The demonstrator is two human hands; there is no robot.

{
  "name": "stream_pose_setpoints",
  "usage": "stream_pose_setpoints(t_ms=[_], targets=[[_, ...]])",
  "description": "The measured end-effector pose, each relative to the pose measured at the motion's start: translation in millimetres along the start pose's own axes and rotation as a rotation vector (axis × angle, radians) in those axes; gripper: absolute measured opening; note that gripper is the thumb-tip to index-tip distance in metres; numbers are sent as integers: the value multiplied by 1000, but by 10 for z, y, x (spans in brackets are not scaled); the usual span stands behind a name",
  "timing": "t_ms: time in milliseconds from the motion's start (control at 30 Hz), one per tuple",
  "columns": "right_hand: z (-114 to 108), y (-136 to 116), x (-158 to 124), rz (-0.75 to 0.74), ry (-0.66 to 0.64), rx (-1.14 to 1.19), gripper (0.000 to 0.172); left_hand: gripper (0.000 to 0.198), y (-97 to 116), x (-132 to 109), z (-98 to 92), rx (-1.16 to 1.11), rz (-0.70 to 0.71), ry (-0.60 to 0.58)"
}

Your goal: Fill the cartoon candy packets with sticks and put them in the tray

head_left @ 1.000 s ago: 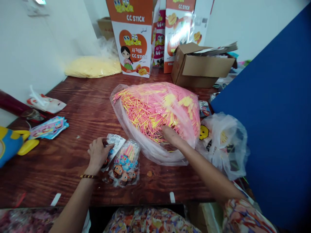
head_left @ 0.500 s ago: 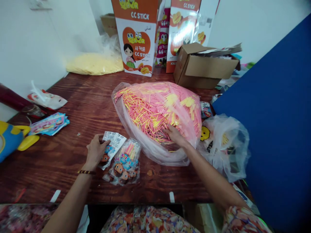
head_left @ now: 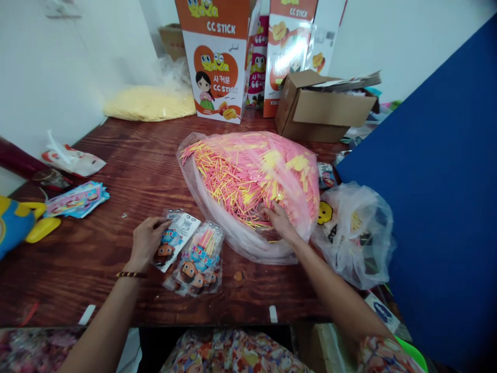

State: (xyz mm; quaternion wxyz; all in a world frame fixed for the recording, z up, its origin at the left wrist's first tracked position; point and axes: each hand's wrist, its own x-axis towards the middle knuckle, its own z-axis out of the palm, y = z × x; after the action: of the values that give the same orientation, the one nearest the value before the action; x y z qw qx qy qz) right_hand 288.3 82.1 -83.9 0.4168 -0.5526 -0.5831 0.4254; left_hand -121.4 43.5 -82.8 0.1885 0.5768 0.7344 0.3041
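Note:
My left hand (head_left: 146, 241) is closed in a pinch on the top edge of a clear printed packet (head_left: 164, 250), which lies with white-backed packets (head_left: 188, 228) on the table. Just right of these sit more clear packets (head_left: 199, 264), the top one with pink and yellow sticks inside. In the middle lies a large open plastic bag (head_left: 233, 235) heaped with thin pink and yellow sticks (head_left: 229, 181). My right hand (head_left: 280, 220) reaches into its mouth, fingers curled among the sticks; the fingertips are partly hidden.
Printed cartons (head_left: 215, 67) and an open cardboard box (head_left: 330, 109) stand at the back. A bag of yellow material (head_left: 149, 103) lies behind left. Coloured sachets (head_left: 79, 199) and a tissue pack (head_left: 75, 159) are at left. A clear plastic bag (head_left: 355, 235) sits beside a blue panel (head_left: 435, 181).
My left hand has drawn slightly left, and a clear packet now shows apart from the white-backed ones. My right hand's fingers have curled in more among the sticks.

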Motion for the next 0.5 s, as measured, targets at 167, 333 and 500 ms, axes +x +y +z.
stream_pose_setpoints(t_ms=[167, 333, 500], targets=[[40, -10, 271, -57, -65, -470, 10, 37, 32, -4, -56, 56, -75, 38], [205, -14, 323, -73, -138, -522, 11, 27, 65, -27, -120, 89, -22, 23], [182, 4, 331, -40, -117, -456, 11, 31, 69, 2, -171, 137, 61, 51]])
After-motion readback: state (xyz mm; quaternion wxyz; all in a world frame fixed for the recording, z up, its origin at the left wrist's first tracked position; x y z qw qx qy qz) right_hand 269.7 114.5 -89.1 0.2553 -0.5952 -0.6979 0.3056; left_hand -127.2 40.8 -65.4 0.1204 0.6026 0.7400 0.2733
